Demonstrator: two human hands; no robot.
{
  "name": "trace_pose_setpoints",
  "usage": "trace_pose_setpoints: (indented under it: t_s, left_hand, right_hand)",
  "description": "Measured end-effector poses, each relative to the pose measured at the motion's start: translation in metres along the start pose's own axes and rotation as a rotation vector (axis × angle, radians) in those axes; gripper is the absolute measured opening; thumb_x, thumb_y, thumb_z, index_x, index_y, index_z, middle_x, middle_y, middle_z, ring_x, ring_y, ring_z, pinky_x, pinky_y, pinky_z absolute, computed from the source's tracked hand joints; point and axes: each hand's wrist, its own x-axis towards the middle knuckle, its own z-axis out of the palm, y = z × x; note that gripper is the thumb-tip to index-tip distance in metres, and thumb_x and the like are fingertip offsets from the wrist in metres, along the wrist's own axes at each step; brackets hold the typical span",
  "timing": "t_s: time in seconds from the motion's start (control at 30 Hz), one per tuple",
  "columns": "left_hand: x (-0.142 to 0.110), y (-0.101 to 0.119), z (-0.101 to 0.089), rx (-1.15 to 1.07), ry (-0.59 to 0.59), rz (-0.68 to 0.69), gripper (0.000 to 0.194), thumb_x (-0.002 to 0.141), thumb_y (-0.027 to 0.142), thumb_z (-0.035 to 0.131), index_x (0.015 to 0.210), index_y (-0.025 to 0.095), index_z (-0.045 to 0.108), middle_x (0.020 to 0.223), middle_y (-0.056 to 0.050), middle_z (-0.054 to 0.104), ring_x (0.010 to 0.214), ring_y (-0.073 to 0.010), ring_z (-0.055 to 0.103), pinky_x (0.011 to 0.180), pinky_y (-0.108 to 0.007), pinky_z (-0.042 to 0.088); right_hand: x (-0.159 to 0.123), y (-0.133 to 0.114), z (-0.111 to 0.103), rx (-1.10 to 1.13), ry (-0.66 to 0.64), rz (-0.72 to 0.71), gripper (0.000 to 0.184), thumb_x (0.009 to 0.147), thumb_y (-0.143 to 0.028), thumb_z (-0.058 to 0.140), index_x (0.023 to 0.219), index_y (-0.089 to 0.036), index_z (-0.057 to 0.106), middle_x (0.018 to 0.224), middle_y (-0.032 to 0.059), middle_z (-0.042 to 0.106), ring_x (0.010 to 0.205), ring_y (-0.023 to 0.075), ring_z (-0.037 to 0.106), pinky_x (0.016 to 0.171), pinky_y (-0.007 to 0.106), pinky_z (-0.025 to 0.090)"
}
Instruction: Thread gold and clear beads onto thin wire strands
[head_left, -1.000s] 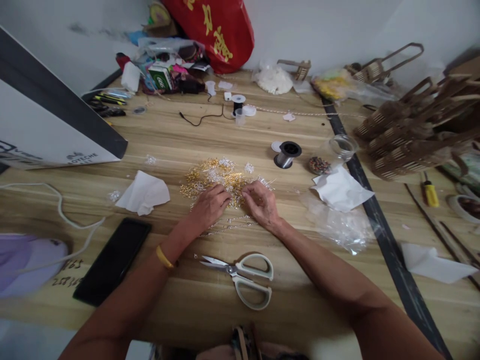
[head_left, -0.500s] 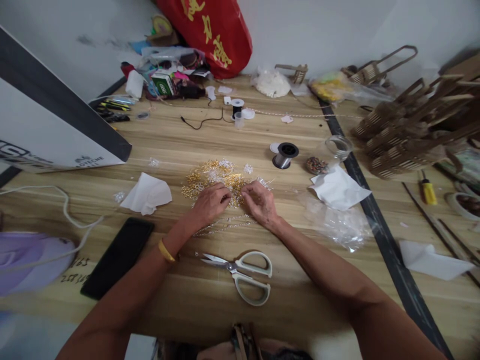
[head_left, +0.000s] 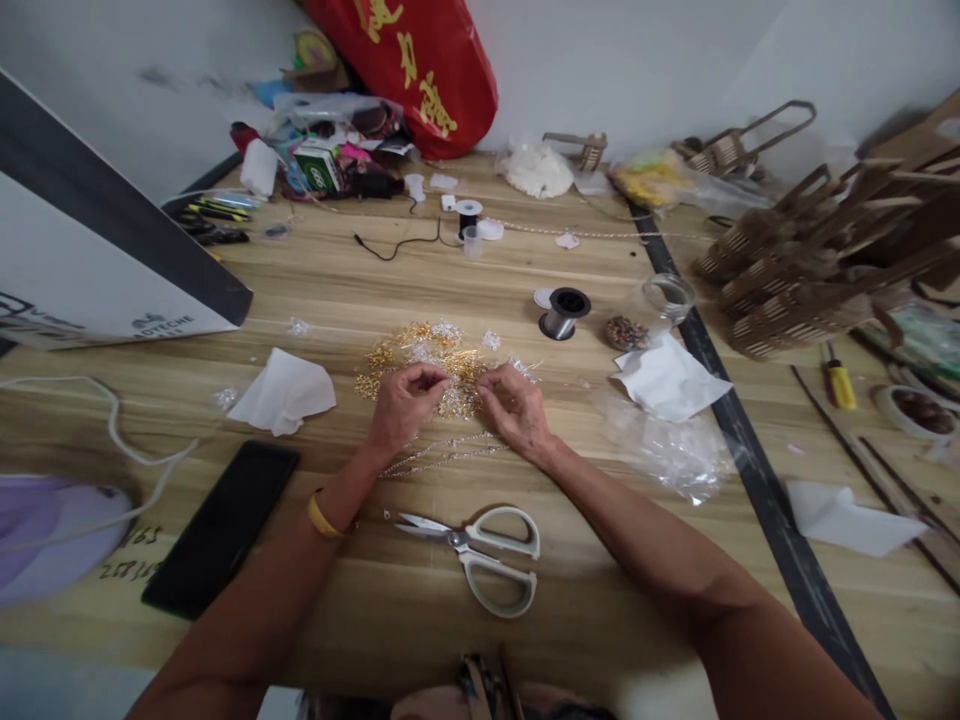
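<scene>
Gold and silver jewelry findings (head_left: 459,376) lie in a loose pile at the middle of the wooden table. Over the pile's near left side is my left hand (head_left: 407,402), thumb and fingertips pinched together. My right hand (head_left: 516,408) faces it across a small gap, also pinched, at the pile's right edge. Whatever sits between the fingertips of either hand is too small to make out. Just below the hands a thin beaded chain (head_left: 442,452) lies on the table. Nearer to me rest scissors (head_left: 472,545) with white handles, blades partly apart and pointing left.
A black phone (head_left: 221,525) and a white paper (head_left: 285,392) lie left. Rightward are a wire spool (head_left: 565,314), a glass jar (head_left: 664,305) tipped over with beads, crumpled paper (head_left: 667,376) and clear plastic bags (head_left: 679,450). Small woven baskets (head_left: 780,290) crowd the far right.
My left hand has turned and shifted slightly left, its thumb now showing in a pinch. My right hand stays about in place over the pile. The whole view has shifted a little.
</scene>
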Motion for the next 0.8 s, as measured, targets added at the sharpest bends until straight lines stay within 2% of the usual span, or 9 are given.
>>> trace_pose_setpoints:
  t_s: [0.17, 0.3, 0.57, 0.8]
  left_hand:
    - [0.0002, 0.0, -0.0048, -0.117, 0.034, -0.091, 0.019, 0.065, 0.03, 0.073, 0.074, 0.013, 0.069, 0.072, -0.003, 0.07, 0.067, -0.0134, 0.062, 0.066, -0.025, 0.05]
    - [0.0002, 0.0011, -0.0055, -0.182, 0.029, -0.112, 0.022, 0.063, 0.032, 0.075, 0.073, 0.014, 0.069, 0.073, -0.003, 0.07, 0.069, -0.0137, 0.063, 0.07, -0.026, 0.051]
    - [-0.001, -0.0002, -0.0036, -0.212, -0.127, -0.122, 0.02, 0.062, 0.032, 0.077, 0.072, 0.015, 0.07, 0.072, -0.004, 0.072, 0.068, -0.0149, 0.064, 0.068, -0.027, 0.051]
    - [-0.0009, -0.0009, -0.0038, -0.207, -0.198, -0.124, 0.018, 0.063, 0.028, 0.077, 0.073, 0.015, 0.072, 0.072, -0.004, 0.072, 0.067, -0.0151, 0.064, 0.066, -0.027, 0.05]
  right_hand:
    - [0.0004, -0.0011, -0.0002, -0.01, -0.008, -0.001, 0.011, 0.088, -0.026, 0.051, 0.082, -0.02, 0.058, 0.077, 0.0025, 0.058, 0.073, 0.015, 0.055, 0.069, 0.03, 0.046]
    - [0.0007, -0.004, -0.0008, -0.019, -0.022, -0.05, 0.011, 0.089, -0.026, 0.051, 0.083, -0.02, 0.057, 0.077, 0.0032, 0.058, 0.074, 0.0158, 0.055, 0.07, 0.031, 0.046]
    - [-0.0022, -0.0032, -0.0001, -0.07, -0.076, -0.198, 0.005, 0.088, -0.022, 0.052, 0.088, -0.022, 0.056, 0.082, 0.0047, 0.062, 0.079, 0.0177, 0.056, 0.074, 0.035, 0.047]
    - [-0.0027, -0.0015, 0.0005, -0.105, -0.09, -0.228, 0.006, 0.088, -0.023, 0.051, 0.091, -0.022, 0.056, 0.084, 0.005, 0.062, 0.08, 0.0175, 0.056, 0.074, 0.035, 0.048]
